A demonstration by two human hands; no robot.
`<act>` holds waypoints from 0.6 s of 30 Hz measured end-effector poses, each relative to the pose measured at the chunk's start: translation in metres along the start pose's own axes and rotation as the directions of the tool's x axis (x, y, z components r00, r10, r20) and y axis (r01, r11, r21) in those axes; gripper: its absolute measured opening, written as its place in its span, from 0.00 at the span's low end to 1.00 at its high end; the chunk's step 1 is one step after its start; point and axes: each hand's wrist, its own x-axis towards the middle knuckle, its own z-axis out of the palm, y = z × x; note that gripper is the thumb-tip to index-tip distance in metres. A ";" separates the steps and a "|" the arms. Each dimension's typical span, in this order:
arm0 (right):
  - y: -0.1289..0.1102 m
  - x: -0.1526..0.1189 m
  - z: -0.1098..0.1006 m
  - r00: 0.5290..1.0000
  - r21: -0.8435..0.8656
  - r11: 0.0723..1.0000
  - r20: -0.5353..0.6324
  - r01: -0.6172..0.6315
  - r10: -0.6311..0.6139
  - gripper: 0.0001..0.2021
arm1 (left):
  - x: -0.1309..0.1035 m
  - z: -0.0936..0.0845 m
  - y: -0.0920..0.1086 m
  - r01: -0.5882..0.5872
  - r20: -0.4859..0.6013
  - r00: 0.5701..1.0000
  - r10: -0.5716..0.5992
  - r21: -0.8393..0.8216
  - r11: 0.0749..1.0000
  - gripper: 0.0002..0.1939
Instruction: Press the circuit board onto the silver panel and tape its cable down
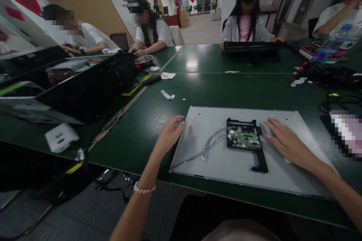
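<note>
A flat grey metal panel (209, 120), like the back of a display, lies on the green table in front of me. On it sits a black plastic bracket (261, 160) carrying a green circuit board (243, 140). Thin grey-blue wires (209, 143) run from the board to the panel's left edge. My left hand (169, 133) is at the panel's left edge, fingers spread and slightly curved, holding nothing. Over the right part of the panel, just right of the bracket, my right hand (283, 139) has its fingers stretched out, also holding nothing. Whether its palm touches the panel I cannot tell.
A large open black computer case (93, 90) stands on the left, near a white box-shaped device (61, 138). Paper scraps (167, 95) lie beyond the panel. Plastic bottles (336, 43) and black cables (333, 73) are at the right. Several people sit around the table (198, 86).
</note>
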 end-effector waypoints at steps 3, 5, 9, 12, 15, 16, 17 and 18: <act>-0.002 0.000 0.002 1.000 -0.054 0.999 -0.008 0.004 -0.005 0.29 | 0.037 -0.011 -0.006 -0.111 -0.068 0.988 0.139 0.314 0.943 0.17; -0.002 0.001 0.004 1.000 -0.085 0.996 -0.017 0.009 -0.010 0.28 | 0.066 -0.019 -0.015 -0.090 -0.081 0.986 0.147 0.485 0.870 0.18; -0.001 0.002 0.008 0.999 -0.120 0.993 -0.033 0.022 -0.026 0.28 | 0.114 -0.033 -0.039 -0.072 -0.026 0.992 0.125 0.695 0.715 0.23; -0.002 0.002 0.009 0.999 -0.126 0.992 -0.042 0.016 -0.021 0.27 | 0.137 -0.039 -0.050 -0.122 0.043 0.989 0.139 0.768 0.629 0.22; -0.005 0.004 0.007 0.999 -0.121 0.993 -0.045 0.011 -0.017 0.28 | 0.149 -0.038 -0.051 -0.159 0.126 0.987 0.097 0.815 0.557 0.18; -0.006 0.004 0.006 0.999 -0.115 0.993 -0.048 0.010 -0.016 0.27 | 0.153 -0.036 -0.050 -0.150 0.137 0.988 0.064 0.827 0.542 0.17; -0.006 0.005 0.005 0.999 -0.110 0.994 -0.049 0.008 -0.014 0.27 | 0.155 -0.035 -0.050 -0.134 0.137 0.990 0.034 0.837 0.531 0.17; -0.007 0.005 0.005 0.999 -0.106 0.994 -0.047 0.007 -0.012 0.27 | 0.157 -0.034 -0.049 -0.119 0.132 0.991 0.013 0.843 0.524 0.18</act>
